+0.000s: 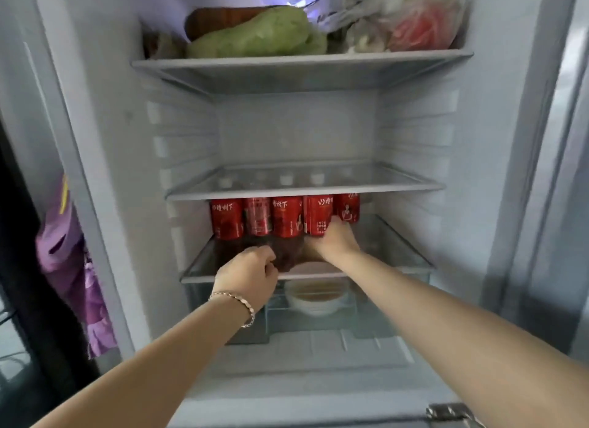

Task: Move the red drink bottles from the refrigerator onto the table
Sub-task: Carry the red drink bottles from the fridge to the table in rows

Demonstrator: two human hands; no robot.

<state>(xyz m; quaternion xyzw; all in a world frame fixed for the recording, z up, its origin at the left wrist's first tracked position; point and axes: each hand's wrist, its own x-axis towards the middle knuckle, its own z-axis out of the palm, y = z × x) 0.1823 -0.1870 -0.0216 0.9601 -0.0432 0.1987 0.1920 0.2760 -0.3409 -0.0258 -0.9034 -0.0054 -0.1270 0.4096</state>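
While the head view is looking into the refrigerator (296, 131): a person is reaching both arms toward one shelf.
Red drink bottles (287, 217): five are standing upright, side by side, on the lower glass shelf (392, 252), squeezed close under the shelf above (302, 193); all five are still sitting inside.
Right hand (334, 241): its fingers are wrapping round the lower half of the fourth bottle (318, 215) from the left, probably gripping low because the shelf above is crowding the caps.
Left hand (247, 274): its fingers are curling at the shelf's front edge, right beside the third bottle (287, 257); whether they are actually holding it, I cannot tell.
Bracelet (237, 301): one is circling the left wrist.
White bowl (314, 301): one is sitting below the bottle shelf.
Table: not showing from here.
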